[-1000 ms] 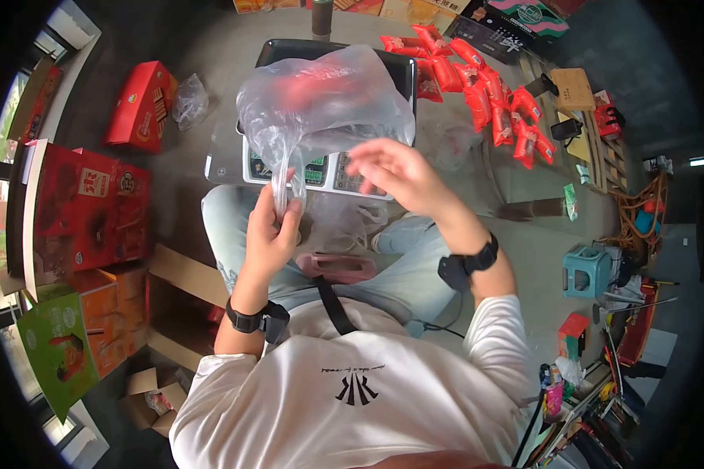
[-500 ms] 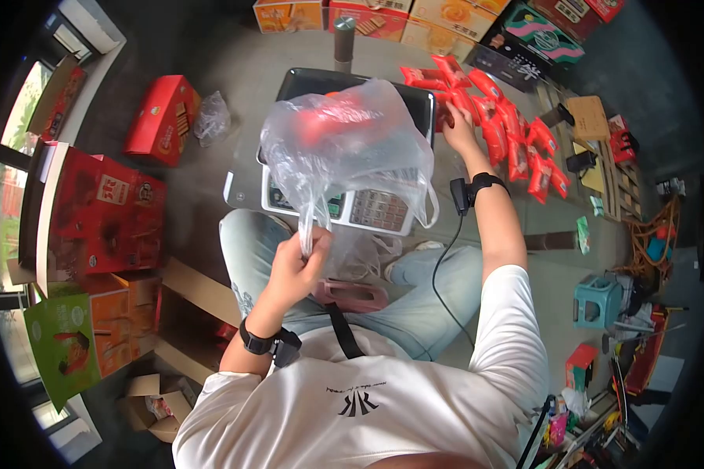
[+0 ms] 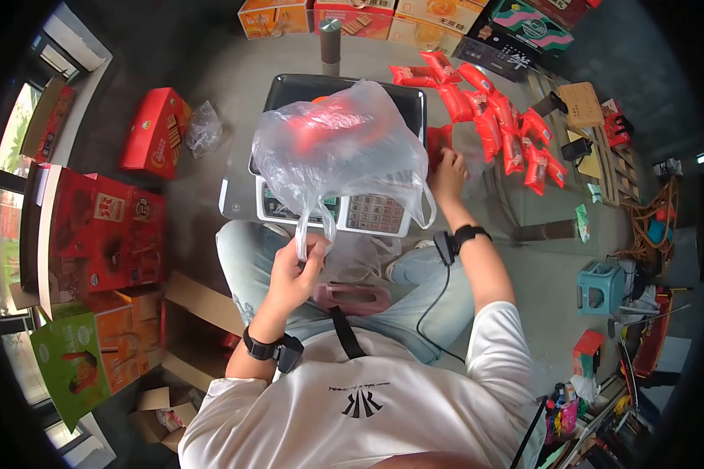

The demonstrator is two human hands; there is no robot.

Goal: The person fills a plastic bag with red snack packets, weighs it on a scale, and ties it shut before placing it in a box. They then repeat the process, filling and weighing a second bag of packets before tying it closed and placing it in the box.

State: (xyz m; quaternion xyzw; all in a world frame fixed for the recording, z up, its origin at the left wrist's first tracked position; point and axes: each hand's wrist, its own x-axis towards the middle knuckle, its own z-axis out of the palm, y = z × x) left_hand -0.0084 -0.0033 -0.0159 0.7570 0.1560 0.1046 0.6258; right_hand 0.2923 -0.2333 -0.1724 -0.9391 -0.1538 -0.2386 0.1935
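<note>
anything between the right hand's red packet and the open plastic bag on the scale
Nothing visible. The right hand holds a red packet just beside the plastic bag, which the left hand holds by a handle above the scale. Only bare scale edge lies between.

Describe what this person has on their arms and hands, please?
Both hands are bare, with no gloves. The left hand and the right hand each have a black band at the wrist carrying a small black boxy device. A thin black cable runs from the right wrist device back toward the body. White sleeves are pushed up to about the elbows.
</note>
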